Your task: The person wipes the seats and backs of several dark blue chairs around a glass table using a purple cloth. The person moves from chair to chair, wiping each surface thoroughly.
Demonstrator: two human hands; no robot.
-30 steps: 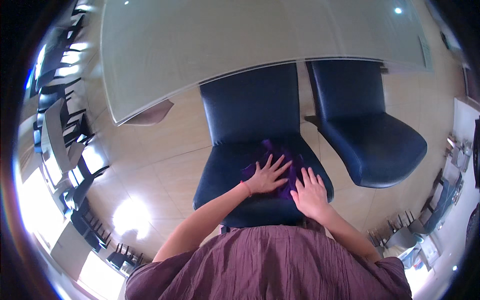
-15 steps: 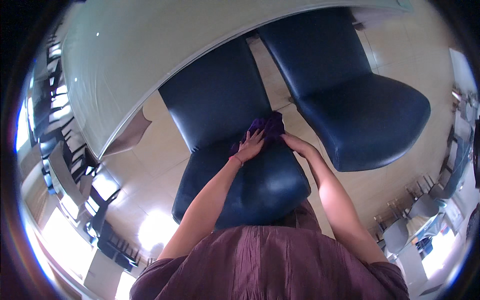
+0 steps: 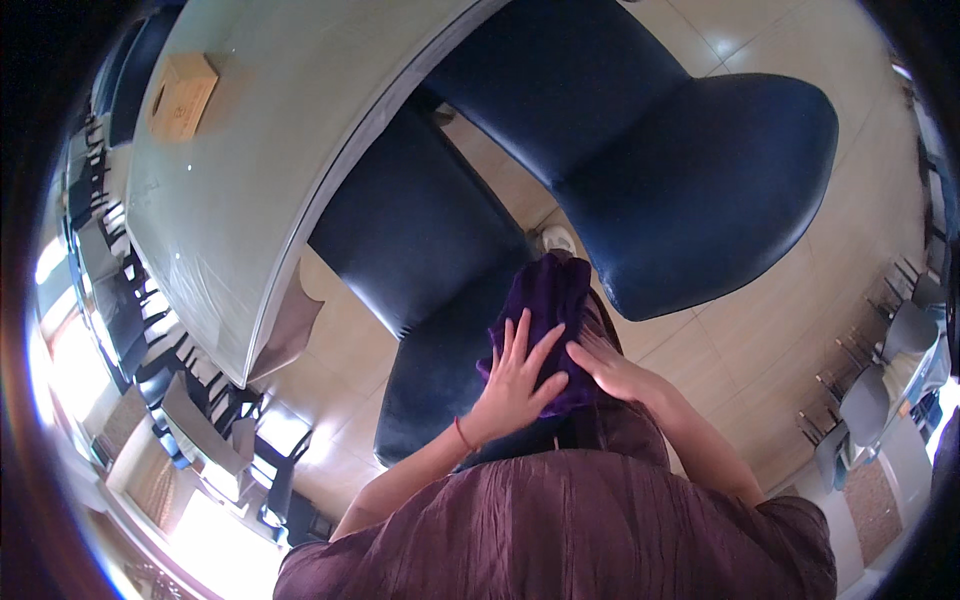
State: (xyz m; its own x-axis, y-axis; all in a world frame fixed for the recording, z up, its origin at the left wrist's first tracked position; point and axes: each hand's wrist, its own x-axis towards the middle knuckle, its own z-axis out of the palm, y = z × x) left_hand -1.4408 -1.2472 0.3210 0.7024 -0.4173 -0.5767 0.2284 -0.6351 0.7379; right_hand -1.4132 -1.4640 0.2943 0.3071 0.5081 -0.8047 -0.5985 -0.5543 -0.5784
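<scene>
A dark purple cloth (image 3: 545,290) lies bunched at the right side of the near dark blue chair's seat (image 3: 425,385), partly against my raised leg. My left hand (image 3: 515,385) rests flat on the cloth with its fingers spread; a thin red band circles that wrist. Along the cloth's right edge lies my right hand (image 3: 620,372), fingers stretched out and touching the fabric and my clothing. The chair's smooth backrest (image 3: 415,220) stands just beyond the cloth.
A second dark blue chair (image 3: 700,190) stands to the right. At the upper left a table (image 3: 270,130) with a clear cover carries a tan tissue box (image 3: 183,97). My shoe (image 3: 557,239) shows between the chairs. Grey chairs (image 3: 865,400) line the far right.
Both hands and the cloth have come nearer to my body, off the backrest's base to the seat's right side. The view has shifted, bringing the tissue box and my shoe into sight.
</scene>
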